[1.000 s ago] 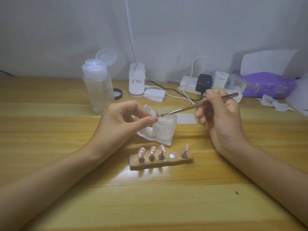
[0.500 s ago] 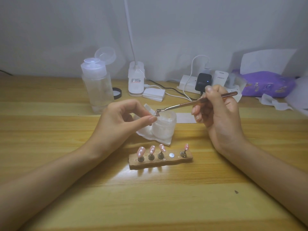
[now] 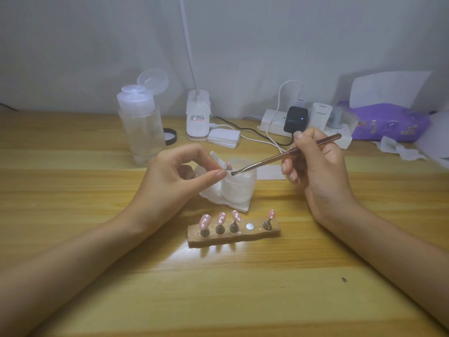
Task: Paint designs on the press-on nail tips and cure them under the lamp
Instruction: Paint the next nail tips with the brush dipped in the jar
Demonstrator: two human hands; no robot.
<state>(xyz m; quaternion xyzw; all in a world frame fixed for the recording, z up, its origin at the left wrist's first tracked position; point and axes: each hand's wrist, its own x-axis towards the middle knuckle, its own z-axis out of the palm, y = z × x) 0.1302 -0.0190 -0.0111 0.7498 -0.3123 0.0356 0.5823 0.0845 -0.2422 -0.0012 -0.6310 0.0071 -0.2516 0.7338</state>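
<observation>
Nail tip (image 3: 226,167) between left fingers (image 3: 220,174) — tool (image 3: 279,157) alongside

a wooden table (image 3: 73,190) runs back to a pale wall (image 3: 97,45). at the back left stands a clear pump bottle (image 3: 143,132), flip cap open, with a black-rimmed lid (image 3: 170,136) just beside it. further right lie stacked white pads (image 3: 223,138). a white power strip (image 3: 271,120) carries a black charger (image 3: 295,119) and a white adapter (image 3: 322,115). a purple packet (image 3: 388,122) lies far right, with crumpled tissue (image 3: 398,148) in front and white paper (image 3: 388,91) behind.
</observation>
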